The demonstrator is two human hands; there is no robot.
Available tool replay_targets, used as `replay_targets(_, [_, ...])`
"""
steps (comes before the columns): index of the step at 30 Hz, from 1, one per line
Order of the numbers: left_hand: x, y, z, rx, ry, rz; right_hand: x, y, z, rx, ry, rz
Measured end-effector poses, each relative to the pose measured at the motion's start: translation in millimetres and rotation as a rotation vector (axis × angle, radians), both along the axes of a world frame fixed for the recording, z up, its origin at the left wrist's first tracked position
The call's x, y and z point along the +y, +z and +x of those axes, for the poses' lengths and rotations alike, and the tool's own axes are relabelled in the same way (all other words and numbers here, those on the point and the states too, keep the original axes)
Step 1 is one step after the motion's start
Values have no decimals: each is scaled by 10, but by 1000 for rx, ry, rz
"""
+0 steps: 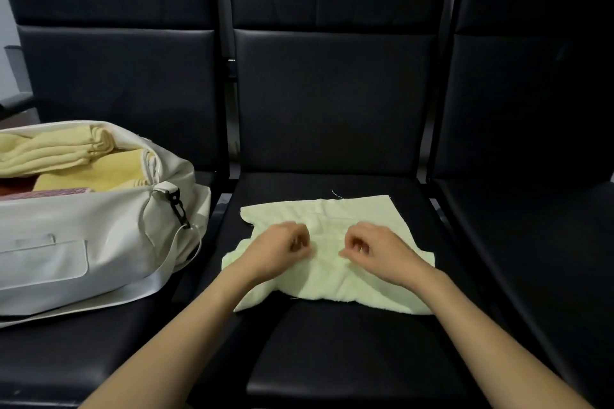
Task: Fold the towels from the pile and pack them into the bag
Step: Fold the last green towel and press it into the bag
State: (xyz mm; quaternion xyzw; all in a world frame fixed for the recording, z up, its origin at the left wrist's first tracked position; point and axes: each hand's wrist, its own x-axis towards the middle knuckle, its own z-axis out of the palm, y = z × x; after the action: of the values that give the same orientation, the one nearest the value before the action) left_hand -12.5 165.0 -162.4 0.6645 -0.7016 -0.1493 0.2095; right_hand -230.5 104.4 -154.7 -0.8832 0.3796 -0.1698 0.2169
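Observation:
A pale green towel (335, 219) lies spread on the middle black seat, rumpled along its near edge. My left hand (282, 249) and my right hand (375, 249) sit close together over its middle, fingers curled down, each pinching the cloth. A white bag (83, 229) stands open on the left seat. Inside it lie folded yellow towels (56, 149) and something red and patterned (59, 192) near its front wall. No pile of towels is in view.
Three black padded seats (332, 342) stand in a row with tall backrests (332, 93). Narrow gaps with metal brackets separate them. The right seat (538, 226) holds nothing. The bag's strap (66, 309) trails along the left seat's front.

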Motion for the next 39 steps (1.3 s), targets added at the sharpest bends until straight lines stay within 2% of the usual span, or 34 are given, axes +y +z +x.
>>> replay_targets(2, [38, -2, 16, -46, -88, 231, 45, 9, -25, 235, 107, 173])
replay_targets(4, [40, -13, 51, -162, -89, 324, 44, -52, -46, 388, 121, 169])
replay_targets(5, [36, -13, 68, -163, -89, 305, 21, -76, -60, 379, 113, 168])
replay_targets(7, [44, 27, 103, -46, -99, 254, -16, -72, -92, 317, 131, 180])
replay_targets(11, [95, 239, 245, 380, -111, 234, -23, 24, -140, 52, 91, 288])
replay_targets(13, [122, 290, 276, 408, -172, 377, -30, 11, -123, -21, -3, 256])
replay_targets(15, [101, 202, 239, 290, -167, 458, -57, -34, -95, 101, -45, 151])
replay_targets(17, [60, 76, 168, 102, -84, 337, -73, -119, -70, 272, -25, 90])
replay_targets(18, [45, 23, 139, 37, -59, 267, -70, -129, -62, 297, -23, 66])
replay_targets(20, [27, -50, 127, 39, -62, 245, -69, -106, -63, 197, -12, -37])
replay_targets(22, [24, -61, 148, 46, -97, 316, -52, -26, -74, 44, 58, -126])
replay_targets(24, [21, -35, 151, -44, -134, 279, -17, 61, -93, 9, 152, -63])
replay_targets(27, [35, 52, 111, 125, -28, 3, 18, 75, -97, 182, 232, 219])
replay_targets(29, [55, 118, 92, 301, 73, -84, 24, 15, -81, 265, 192, 329])
replay_targets(30, [71, 130, 94, 369, 68, -68, 22, -15, -83, 264, 146, 354])
replay_targets(32, [85, 125, 108, 380, -17, 45, 1, -50, -105, 212, 68, 331])
replay_targets(37, [128, 173, 171, 40, -125, 437, -15, -31, -173, 222, 97, 433])
replay_targets(39, [137, 197, 196, -16, -126, 572, -31, -15, -181, 179, 136, 347])
